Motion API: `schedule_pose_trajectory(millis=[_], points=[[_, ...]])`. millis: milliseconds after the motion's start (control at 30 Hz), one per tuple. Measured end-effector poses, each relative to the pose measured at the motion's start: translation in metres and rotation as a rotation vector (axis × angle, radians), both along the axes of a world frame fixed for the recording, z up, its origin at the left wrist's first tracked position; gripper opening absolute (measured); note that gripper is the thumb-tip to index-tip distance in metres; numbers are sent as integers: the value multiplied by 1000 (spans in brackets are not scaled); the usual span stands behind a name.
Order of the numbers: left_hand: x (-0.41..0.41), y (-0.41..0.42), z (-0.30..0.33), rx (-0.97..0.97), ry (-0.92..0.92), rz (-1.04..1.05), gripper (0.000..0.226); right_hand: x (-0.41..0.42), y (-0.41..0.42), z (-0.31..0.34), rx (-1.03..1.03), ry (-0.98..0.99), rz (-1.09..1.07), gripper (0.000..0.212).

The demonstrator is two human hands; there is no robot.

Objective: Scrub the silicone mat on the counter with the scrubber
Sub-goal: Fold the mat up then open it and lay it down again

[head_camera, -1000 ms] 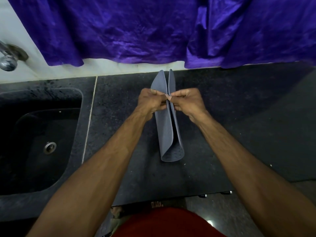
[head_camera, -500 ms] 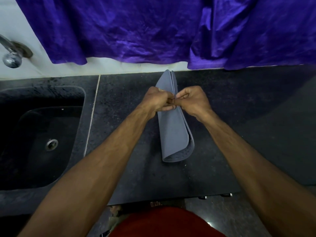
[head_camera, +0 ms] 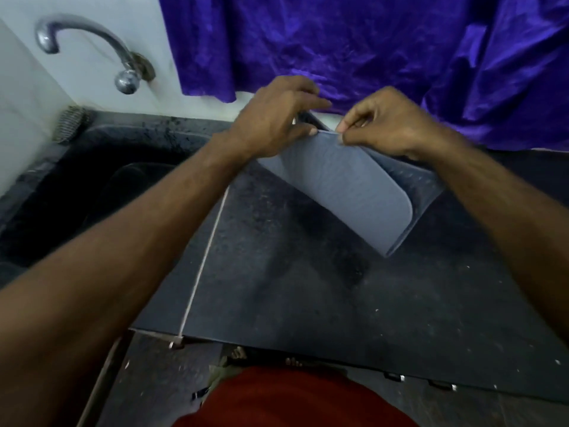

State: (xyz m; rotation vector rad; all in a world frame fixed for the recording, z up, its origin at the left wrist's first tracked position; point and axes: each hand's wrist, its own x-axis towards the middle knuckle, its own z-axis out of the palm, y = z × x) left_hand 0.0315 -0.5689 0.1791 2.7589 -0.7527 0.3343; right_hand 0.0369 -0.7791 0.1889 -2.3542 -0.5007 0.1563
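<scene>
A grey-blue silicone mat (head_camera: 341, 192) is folded in half and lifted off the dark counter (head_camera: 308, 288), hanging tilted in the air. My left hand (head_camera: 277, 118) holds its top edge between thumb and fingers. My right hand (head_camera: 385, 121) pinches the same top edge just to the right. A steel wire scrubber (head_camera: 70, 123) lies at the sink's back left corner, far from both hands.
A dark sink (head_camera: 92, 192) fills the left side, with a chrome tap (head_camera: 92, 44) on the white wall above it. A purple cloth (head_camera: 369, 47) hangs behind the counter. The counter's front edge runs close to my red-clothed body.
Both hands have raised the folded mat off the counter and carried it up and back. The view has swung left, bringing the tap and scrubber into sight.
</scene>
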Motion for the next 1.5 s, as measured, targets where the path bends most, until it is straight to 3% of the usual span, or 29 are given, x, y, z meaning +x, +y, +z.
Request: schedule_pose_trajectory(millis=[133, 433, 733, 1167, 1333, 1500], points=[[-6, 36, 6, 120, -18, -51, 33, 13, 33, 14, -97, -25, 175, 16], [-25, 82, -25, 67, 112, 109, 22, 31, 91, -10, -235, -16, 366, 12], [-25, 90, -66, 33, 251, 206, 27, 35, 106, -53, -251, 49, 344, 13], [-31, 81, -111, 119, 250, 244, 24, 52, 87, -94, -308, 121, 326, 27], [-65, 84, -113, 131, 460, 337, 32, 57, 83, -116, -313, 126, 276, 32], [-121, 85, -126, 225, 602, 188, 19, 51, 84, -154, -345, 185, 221, 43]])
